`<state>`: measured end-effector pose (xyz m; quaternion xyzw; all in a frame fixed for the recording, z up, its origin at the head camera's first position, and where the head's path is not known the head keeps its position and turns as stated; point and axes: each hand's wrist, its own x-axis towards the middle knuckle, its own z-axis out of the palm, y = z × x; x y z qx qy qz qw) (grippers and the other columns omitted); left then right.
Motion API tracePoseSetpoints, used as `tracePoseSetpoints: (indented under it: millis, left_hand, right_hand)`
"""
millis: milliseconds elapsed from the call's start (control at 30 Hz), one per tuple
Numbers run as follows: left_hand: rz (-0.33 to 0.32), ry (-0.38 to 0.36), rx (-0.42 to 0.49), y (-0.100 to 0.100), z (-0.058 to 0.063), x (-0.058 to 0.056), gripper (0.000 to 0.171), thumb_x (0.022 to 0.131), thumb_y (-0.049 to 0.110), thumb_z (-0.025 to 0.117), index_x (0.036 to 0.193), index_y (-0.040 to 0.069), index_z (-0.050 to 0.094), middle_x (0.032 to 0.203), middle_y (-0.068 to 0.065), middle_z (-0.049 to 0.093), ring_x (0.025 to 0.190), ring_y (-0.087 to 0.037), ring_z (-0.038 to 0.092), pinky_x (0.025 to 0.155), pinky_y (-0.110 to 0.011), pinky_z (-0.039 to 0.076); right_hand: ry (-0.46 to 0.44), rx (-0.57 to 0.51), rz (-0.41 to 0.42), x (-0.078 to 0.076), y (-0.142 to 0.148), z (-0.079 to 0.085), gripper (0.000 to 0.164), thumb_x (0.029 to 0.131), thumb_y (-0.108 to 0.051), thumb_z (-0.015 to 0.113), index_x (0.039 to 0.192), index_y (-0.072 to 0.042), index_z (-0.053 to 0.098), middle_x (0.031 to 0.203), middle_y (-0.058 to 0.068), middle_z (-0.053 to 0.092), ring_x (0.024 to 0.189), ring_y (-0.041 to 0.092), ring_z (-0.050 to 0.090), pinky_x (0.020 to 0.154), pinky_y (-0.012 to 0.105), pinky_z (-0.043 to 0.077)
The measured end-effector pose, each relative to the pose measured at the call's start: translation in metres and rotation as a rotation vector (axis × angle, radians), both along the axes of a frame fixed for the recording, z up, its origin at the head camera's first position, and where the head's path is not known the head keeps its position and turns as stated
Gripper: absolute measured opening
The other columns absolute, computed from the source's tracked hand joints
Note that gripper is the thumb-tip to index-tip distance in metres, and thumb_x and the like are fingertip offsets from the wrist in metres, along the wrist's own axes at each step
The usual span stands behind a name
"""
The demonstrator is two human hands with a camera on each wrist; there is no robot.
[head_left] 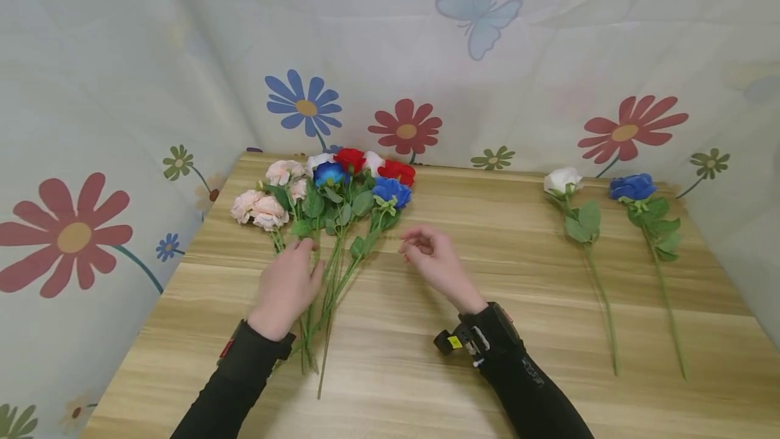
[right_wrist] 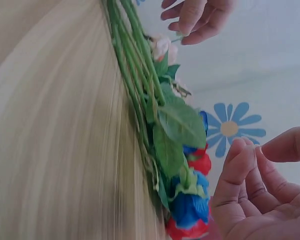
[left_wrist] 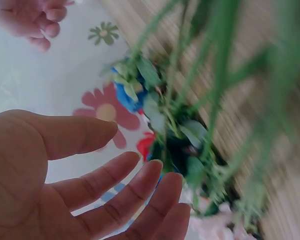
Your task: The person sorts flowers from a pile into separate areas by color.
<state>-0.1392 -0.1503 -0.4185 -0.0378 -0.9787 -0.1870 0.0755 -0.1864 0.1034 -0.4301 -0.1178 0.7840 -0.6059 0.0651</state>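
Wood-grain tabletop point(head_left: 506, 249) bears the mixed artificial-flower bunch point(head_left: 344, 214), so nothing needs gripping: I see the left hand point(head_left: 285, 286), empty, relaxed over crossed stems point(head_left: 328, 310), the right hand point(head_left: 440, 264) loosely curled alongside, also empty.

The table point(head_left: 390, 371) here has a streaky wood grain. On its left lies a bunch point(head_left: 362, 203) of flowers, pink, white, red and blue heads towards the far edge, stems crossing. Well apart, over on the right, lie a white rose point(head_left: 562, 181) and a blue rose point(head_left: 632, 187), side by side.
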Motion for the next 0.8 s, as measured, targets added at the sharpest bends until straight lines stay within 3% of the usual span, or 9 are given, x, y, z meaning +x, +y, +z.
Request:
tracePoseSetpoints:
  millis: [367,600,800]
  left_hand:
    - [0.056,-0.151,-0.022,-0.037,-0.011,0.015,0.026,0.098,0.020,0.064,0.110,-0.003,0.064,0.090,-0.019,0.067,0.058,-0.022,0.056,0.048,-0.032,0.041]
    - [0.049,-0.250,-0.033,-0.041,-0.015,0.016,0.028,0.100,0.025,0.061,0.080,0.005,0.063,0.063,-0.006,0.056,0.051,-0.017,0.047,0.046,-0.028,0.034]
    - [0.049,-0.306,-0.024,-0.041,-0.022,0.012,0.048,0.101,0.025,0.058,0.057,0.018,0.042,0.051,0.004,0.031,0.046,-0.013,0.032,0.046,-0.025,0.023]
  right_hand:
    - [-0.015,-0.050,0.073,0.002,-0.026,0.000,0.028,0.094,0.003,0.054,0.121,0.012,0.059,0.108,0.035,0.065,0.087,0.035,0.068,0.082,0.043,0.061]
    - [-0.037,-0.047,0.095,0.004,-0.032,0.001,0.028,0.094,0.003,0.054,0.120,0.012,0.059,0.105,0.030,0.067,0.090,0.039,0.067,0.083,0.046,0.061]
    - [-0.043,-0.050,0.108,0.004,-0.035,0.000,0.028,0.094,0.003,0.053,0.120,0.012,0.059,0.106,0.033,0.065,0.090,0.040,0.067,0.084,0.049,0.060]
